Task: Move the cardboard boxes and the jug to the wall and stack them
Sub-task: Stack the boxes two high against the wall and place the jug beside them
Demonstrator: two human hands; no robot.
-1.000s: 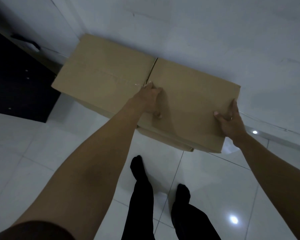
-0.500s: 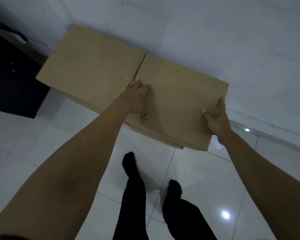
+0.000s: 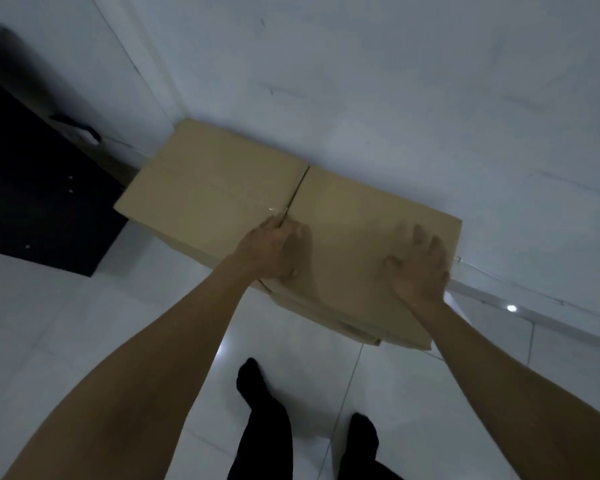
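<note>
A large cardboard box point(image 3: 257, 202) is seen set against the white wall point(image 3: 395, 81), its far long edge touching the wall and its long axis running along the wall, from the room corner at the left toward the right. The top flaps are closed and meet at a seam point(image 3: 297, 192) that crosses the short way, from the wall toward the person. A strip of clear tape point(image 3: 243, 199) is laid along the left flap up to that seam. No brand, label or writing can be read on the cardboard in the dim light. Beneath the near edge of the box, a second layer of cardboard point(image 3: 343, 323) is visible; whether it is a separate box cannot be told.

The left hand point(image 3: 274, 251) is rested on the top at the near end of the seam, knuckles up and fingers bent over the cardboard, thumb at the seam. The right hand point(image 3: 418, 268), blurred, is laid on the right flap near its right edge with fingers spread. The stack is borne by a glossy white tiled floor point(image 3: 66, 323), on which two feet in dark socks point(image 3: 253, 375) are planted. A dark panel point(image 3: 32, 185) is seen at the left edge of the floor
</note>
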